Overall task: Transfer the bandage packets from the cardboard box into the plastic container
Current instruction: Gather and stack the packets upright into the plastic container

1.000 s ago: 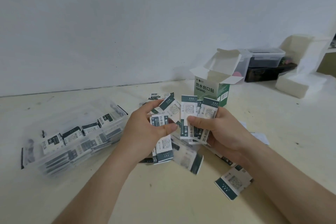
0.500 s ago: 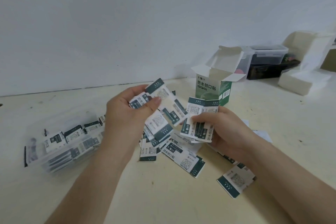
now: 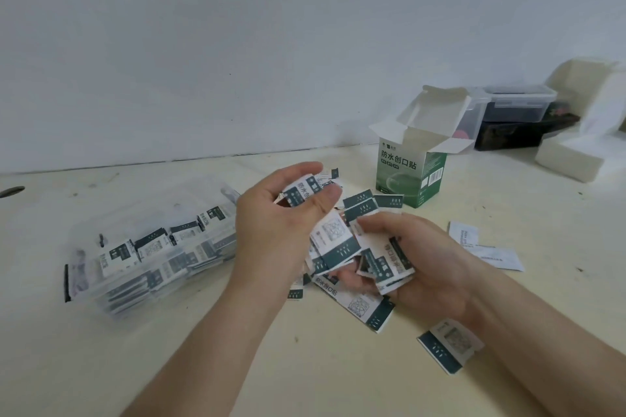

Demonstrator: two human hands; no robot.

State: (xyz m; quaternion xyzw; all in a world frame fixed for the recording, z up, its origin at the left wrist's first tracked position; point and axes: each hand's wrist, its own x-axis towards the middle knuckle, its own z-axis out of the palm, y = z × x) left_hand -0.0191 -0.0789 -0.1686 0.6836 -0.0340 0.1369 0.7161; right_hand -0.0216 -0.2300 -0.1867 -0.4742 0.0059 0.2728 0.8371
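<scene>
The table (image 3: 101, 366) carried everything. The container (image 3: 84, 267) lay well left of the box (image 3: 403, 176) and nearer the camera, with rows of packets (image 3: 152, 245) already in it. The box stood upright with its flaps open, its inside out of sight. The left hand (image 3: 274, 230), left of the box and in front of it, was curled, its thumb and fingers pinching a few packets. The right hand (image 3: 430, 267), in front of the box, lay palm up, its fingers curled under a loose bunch of packets and its thumb across the top. One packet hung between the two hands; which hand held it could not be told. More packets lay loose on the table in front of the box, below the hands, one of them apart and nearest the camera. Two white leaflets (image 3: 498, 256) lay just right of the box and nearer the camera.
</scene>
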